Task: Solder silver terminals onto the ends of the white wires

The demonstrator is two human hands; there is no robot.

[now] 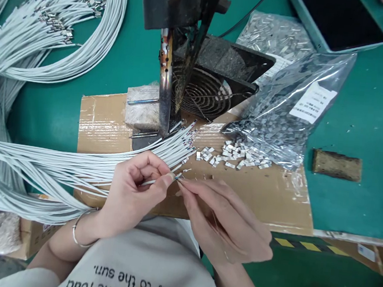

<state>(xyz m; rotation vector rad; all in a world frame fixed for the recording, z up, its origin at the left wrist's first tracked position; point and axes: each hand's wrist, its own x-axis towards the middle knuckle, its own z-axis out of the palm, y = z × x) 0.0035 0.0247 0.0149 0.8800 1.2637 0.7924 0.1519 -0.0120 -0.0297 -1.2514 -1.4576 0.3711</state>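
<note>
My left hand (139,192) is closed in a pinch on a white cable (149,182) near its stripped end. At that tip the thumb and forefinger of my right hand (226,219) meet, pinching the fine wire end (177,177); whether a small metal part is also between them I cannot make out. Just beyond my fingers a bundle of white cables (108,165) lies with its ends on the cardboard (102,121). Small silvery metal connector pieces (241,155) are scattered to the right of those ends.
A soldering iron (165,78) hangs from a dark stand above the cable ends, before a fan (203,92). Bags of metal parts (282,116) lie right, with a brown block (336,165) and a tablet-like device (341,22). More cables (112,27) with metal ends fill the left.
</note>
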